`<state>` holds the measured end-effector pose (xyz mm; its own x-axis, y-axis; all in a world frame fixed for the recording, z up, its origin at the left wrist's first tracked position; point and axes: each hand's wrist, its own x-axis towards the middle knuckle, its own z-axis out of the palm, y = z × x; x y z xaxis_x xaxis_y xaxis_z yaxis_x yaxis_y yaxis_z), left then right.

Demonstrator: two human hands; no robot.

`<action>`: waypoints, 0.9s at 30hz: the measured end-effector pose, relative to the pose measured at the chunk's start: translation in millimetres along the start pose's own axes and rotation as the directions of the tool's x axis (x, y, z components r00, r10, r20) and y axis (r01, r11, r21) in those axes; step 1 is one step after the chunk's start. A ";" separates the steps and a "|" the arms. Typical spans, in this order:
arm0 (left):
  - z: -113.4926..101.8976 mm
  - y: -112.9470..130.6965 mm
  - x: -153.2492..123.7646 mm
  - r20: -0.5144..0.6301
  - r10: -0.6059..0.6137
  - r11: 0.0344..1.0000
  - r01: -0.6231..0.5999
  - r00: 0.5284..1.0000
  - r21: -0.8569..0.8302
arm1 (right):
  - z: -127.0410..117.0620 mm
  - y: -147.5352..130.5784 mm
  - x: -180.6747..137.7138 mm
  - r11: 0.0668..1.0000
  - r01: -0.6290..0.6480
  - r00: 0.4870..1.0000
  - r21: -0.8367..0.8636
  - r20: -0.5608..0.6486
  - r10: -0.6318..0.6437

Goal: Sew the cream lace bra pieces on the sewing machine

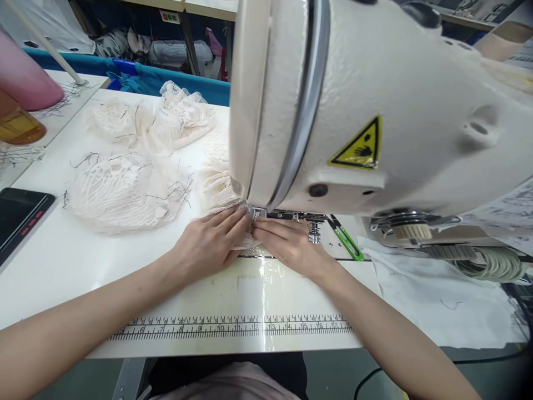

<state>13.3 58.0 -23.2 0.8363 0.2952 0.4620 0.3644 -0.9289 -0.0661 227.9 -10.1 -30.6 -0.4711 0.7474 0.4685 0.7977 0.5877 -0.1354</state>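
A cream lace fabric (249,243) lies gathered under the head of a sewing machine (275,111). My left hand (212,236) is closed on its left side, fingers together and tips close to the presser foot (259,213). From the right, my right hand (291,244) holds the fabric's edge between closed fingers, partly hidden beneath the machine head and its metal attachment. More of the lace (219,186) spreads behind my left hand. The needle point cannot be made out.
Lace pieces with loose dark threads (120,191) lie at left, near a phone (23,219) and a pink thread cone (29,78). Green thread snips (347,241) rest right of my right hand. A printed ruler (233,326) runs along the table's front edge. White cloth (441,294) lies at right.
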 end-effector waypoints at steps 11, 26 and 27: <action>0.5 -1.5 -1.2 0.050 0.042 0.999 -0.043 0.998 0.003 | -7.8 4.1 -3.1 0.997 -0.079 0.997 -0.002 0.004 0.079; 1.1 -2.3 2.6 0.088 0.013 1.000 -0.011 0.996 -0.016 | 3.3 8.6 -3.2 0.973 -0.228 0.972 0.041 -0.050 0.230; 1.6 -2.5 2.7 0.080 0.002 0.999 0.001 0.997 -0.034 | 2.2 7.8 -2.0 0.973 -0.230 0.971 0.030 -0.056 0.231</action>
<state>15.3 61.5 -23.1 0.8670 0.3103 0.3898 0.3509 -0.9357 -0.0357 234.3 -6.3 -34.5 -0.2518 0.8443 0.4729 0.8730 0.4091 -0.2655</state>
